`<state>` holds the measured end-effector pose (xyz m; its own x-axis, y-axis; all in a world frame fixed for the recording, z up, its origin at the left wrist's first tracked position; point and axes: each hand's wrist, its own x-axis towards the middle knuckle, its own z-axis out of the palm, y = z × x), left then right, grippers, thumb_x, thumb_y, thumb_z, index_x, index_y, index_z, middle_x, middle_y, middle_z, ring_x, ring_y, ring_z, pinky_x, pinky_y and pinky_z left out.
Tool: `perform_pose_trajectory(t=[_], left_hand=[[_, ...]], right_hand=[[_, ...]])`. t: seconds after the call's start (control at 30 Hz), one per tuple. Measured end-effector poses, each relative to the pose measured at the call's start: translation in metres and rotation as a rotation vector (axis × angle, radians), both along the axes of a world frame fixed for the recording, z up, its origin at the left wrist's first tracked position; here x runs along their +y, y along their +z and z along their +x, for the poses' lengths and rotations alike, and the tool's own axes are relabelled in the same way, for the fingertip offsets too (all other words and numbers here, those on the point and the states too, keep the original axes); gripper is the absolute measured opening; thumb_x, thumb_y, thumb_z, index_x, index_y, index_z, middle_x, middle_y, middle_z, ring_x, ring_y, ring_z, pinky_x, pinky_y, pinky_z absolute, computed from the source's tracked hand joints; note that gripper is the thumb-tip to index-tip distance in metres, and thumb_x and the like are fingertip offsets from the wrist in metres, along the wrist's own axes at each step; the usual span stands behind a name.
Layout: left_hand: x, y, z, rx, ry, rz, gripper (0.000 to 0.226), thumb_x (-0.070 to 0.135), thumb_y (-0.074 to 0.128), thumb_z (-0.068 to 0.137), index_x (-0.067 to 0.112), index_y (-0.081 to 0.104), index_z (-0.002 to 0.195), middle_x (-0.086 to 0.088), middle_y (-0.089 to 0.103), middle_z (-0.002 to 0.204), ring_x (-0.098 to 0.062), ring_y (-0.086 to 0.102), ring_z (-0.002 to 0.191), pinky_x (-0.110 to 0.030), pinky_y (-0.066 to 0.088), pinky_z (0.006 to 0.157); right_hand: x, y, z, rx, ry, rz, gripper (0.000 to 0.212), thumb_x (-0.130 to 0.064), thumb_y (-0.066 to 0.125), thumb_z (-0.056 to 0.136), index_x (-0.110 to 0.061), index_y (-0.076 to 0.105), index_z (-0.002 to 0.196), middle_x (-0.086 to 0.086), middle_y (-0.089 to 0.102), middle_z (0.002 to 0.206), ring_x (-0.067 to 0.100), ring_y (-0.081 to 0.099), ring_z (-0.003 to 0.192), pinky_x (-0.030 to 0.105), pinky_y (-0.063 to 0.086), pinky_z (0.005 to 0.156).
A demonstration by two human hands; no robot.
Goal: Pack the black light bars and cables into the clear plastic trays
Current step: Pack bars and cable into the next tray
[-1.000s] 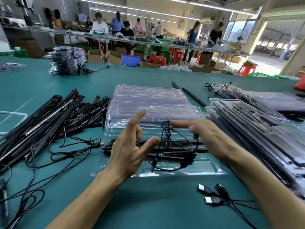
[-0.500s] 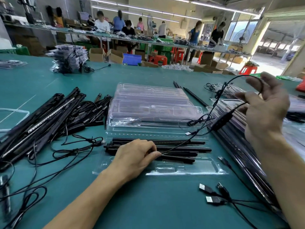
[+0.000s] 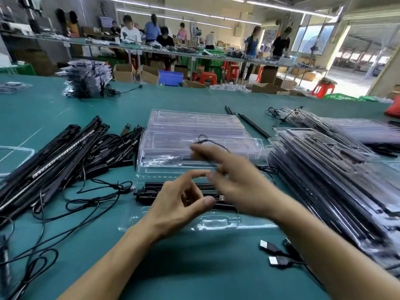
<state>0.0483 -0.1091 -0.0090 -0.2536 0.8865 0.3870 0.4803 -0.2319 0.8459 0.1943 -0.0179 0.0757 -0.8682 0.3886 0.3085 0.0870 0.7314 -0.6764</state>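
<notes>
1. Head view: the left hand (image 3: 179, 204) hovers relaxed, thumb and forefinger apart, with nothing plainly gripped. The right hand (image 3: 236, 182) is motion-blurred, so I cannot tell whether it grasps the thin cable (image 3: 213, 142) looping by its forefinger.
2. Under both hands lies a clear plastic tray (image 3: 218, 224) with black light bars (image 3: 149, 192) seated in it. A USB plug (image 3: 221, 198) shows just off the left thumb.
3. This tray looks part-done: the bars are in, the cable not yet tucked.
4. Filled trays (image 3: 324, 169) are stacked right of the right hand, and empty trays (image 3: 194, 126) sit beyond the fingertips.
5. Left of the left hand, a loose pile (image 3: 54, 156) of bars and cables awaits, so much packing remains.
</notes>
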Motion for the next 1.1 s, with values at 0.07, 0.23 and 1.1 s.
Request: perform_pose_trajectory(t=[0.07, 0.23, 1.1], left_hand=[[0.0, 0.006, 0.002, -0.354, -0.103, 0.026, 0.068, 0.079, 0.061, 0.07, 0.019, 0.069, 0.101, -0.014, 0.069, 0.081, -0.024, 0.062, 0.076, -0.043, 0.048, 0.072], [-0.002, 0.014, -0.007, -0.696, -0.066, -0.034, 0.057, 0.074, 0.063, 0.075, 0.026, 0.075, 0.103, -0.015, 0.071, 0.089, -0.02, 0.066, 0.07, -0.029, 0.053, 0.059], [0.0, 0.013, -0.027, -1.219, 0.047, 0.105, 0.039, 0.043, 0.039, 0.105, 0.022, 0.053, 0.076, 0.008, 0.021, 0.049, -0.002, 0.02, 0.032, -0.012, 0.022, 0.028]], right_hand=[[-0.014, -0.013, -0.009, -0.106, 0.068, 0.055, 0.062, 0.006, 0.045, 0.095, -0.02, 0.034, 0.15, -0.001, 0.051, 0.142, -0.002, 0.052, 0.118, 0.009, 0.04, 0.096], [-0.026, -0.028, -0.008, -0.209, 0.137, 0.203, 0.072, -0.003, 0.05, 0.093, -0.02, 0.018, 0.155, 0.0, 0.041, 0.147, 0.011, 0.038, 0.134, 0.025, 0.03, 0.113], [0.081, -0.069, 0.07, -0.507, -0.464, 0.179, 0.009, -0.035, 0.074, 0.083, -0.038, 0.067, 0.086, -0.012, 0.06, 0.061, 0.005, 0.057, 0.064, 0.033, 0.052, 0.071]])
